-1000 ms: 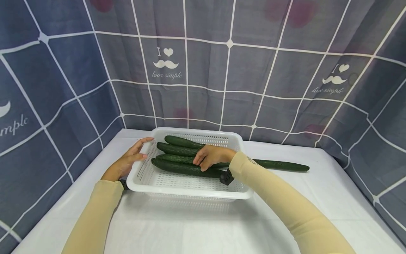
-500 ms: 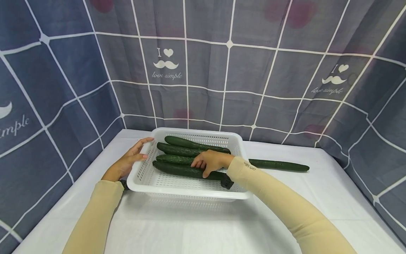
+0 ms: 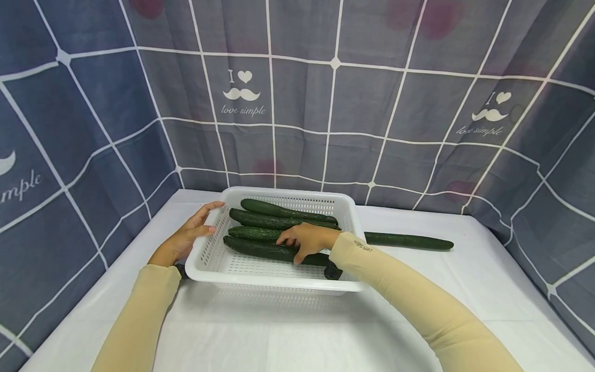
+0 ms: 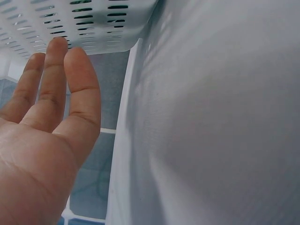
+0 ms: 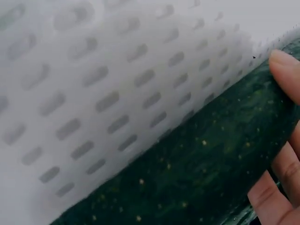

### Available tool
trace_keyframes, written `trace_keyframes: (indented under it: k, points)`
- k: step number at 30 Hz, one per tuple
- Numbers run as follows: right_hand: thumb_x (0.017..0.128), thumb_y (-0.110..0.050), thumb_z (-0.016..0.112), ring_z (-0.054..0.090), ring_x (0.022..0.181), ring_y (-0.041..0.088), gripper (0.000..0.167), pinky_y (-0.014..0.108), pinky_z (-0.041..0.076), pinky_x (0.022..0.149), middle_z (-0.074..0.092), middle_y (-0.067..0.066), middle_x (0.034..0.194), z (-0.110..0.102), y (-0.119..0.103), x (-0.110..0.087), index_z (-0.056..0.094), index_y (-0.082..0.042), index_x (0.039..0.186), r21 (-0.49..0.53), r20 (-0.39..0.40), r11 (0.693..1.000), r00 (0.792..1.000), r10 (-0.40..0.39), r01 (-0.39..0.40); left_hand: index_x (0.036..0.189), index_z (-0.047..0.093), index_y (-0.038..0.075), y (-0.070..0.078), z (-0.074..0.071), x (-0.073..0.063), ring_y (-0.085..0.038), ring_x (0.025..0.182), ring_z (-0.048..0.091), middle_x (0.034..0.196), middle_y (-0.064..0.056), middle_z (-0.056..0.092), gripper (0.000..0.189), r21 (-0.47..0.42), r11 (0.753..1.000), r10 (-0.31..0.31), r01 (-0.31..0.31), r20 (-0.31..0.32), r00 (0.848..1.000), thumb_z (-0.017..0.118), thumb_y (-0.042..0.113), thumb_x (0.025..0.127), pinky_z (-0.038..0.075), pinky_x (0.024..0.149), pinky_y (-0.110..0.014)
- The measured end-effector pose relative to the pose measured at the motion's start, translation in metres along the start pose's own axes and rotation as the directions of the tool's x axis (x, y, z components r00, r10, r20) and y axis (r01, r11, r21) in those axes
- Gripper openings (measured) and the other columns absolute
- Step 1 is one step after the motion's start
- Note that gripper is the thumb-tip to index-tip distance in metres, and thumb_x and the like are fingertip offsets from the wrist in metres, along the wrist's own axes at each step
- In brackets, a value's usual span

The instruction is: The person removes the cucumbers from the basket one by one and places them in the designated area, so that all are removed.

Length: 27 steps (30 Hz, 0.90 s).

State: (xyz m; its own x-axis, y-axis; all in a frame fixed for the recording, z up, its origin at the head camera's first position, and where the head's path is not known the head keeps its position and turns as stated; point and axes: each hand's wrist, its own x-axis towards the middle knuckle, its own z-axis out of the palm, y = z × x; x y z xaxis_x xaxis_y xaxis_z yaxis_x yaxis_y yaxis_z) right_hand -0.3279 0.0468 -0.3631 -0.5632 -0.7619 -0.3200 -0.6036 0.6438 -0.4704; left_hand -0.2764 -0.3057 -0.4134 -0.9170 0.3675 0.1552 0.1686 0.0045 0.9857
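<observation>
A white perforated plastic basket [image 3: 279,283] holds several dark green cucumbers lying side by side. My right hand [image 3: 315,239] reaches into it and grips the nearest cucumber [image 3: 260,250], thumb on its near side and fingers over its far side. In the right wrist view this cucumber [image 5: 197,159] lies between the thumb [image 5: 285,72] and the fingers, against the slotted basket floor. My left hand [image 3: 188,235] is at the basket's left rim, fingers extended. The left wrist view shows those fingers [image 4: 56,79] nearly straight by the slotted side wall [image 4: 98,23].
Another cucumber [image 3: 409,241] lies on the white-covered table [image 3: 260,330], to the right of the basket. A grey curtain [image 3: 302,155] with white lines stands close behind the basket and along both sides.
My right hand has shifted slightly toward the near side, with its thumb and fingers spread wider on the nearest cucumber. That cucumber's left end has dropped slightly. The left hand stays put.
</observation>
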Motion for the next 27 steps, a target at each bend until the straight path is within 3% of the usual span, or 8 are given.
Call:
trace_keyframes:
  k: [8, 15, 27]
  points:
    - [0.089, 0.0, 0.085, 0.063, 0.132, 0.035, 0.064, 0.043, 0.055, 0.104, 0.063, 0.017, 0.147, -0.002, 0.002, 0.001, 0.065, -0.015, 0.149, 0.064, 0.007, 0.998, 1.0, -0.013, 0.012, 0.148, 0.051, 0.043, -0.001, 0.0, -0.001, -0.019, 0.123, 0.058, 0.149, -0.002, 0.041, 0.056, -0.037, 0.999, 0.009, -0.009, 0.008, 1.0, 0.062, 0.017, 0.1, 0.058, 0.091, -0.044]
    - [0.09, 0.002, 0.082, 0.057, 0.141, 0.033, 0.057, 0.041, 0.052, 0.109, 0.061, 0.013, 0.151, -0.009, 0.003, 0.0, 0.07, -0.011, 0.144, 0.174, -0.016, 0.985, 1.0, 0.02, -0.017, 0.148, 0.051, 0.043, 0.0, 0.0, -0.002, -0.02, 0.123, 0.059, 0.15, -0.003, 0.039, 0.056, -0.044, 0.999, 0.009, -0.009, 0.011, 1.0, 0.063, 0.018, 0.1, 0.058, 0.091, -0.045]
    - [0.097, -0.005, 0.077, 0.052, 0.146, 0.031, 0.049, 0.043, 0.045, 0.117, 0.06, 0.011, 0.154, -0.016, 0.003, -0.005, 0.068, -0.006, 0.145, 0.185, -0.052, 0.983, 0.998, 0.022, -0.012, 0.148, 0.051, 0.042, -0.002, -0.001, 0.001, -0.022, 0.124, 0.058, 0.148, -0.001, 0.041, 0.056, -0.073, 0.997, 0.023, -0.02, 0.034, 0.999, 0.063, 0.016, 0.1, 0.058, 0.091, -0.046]
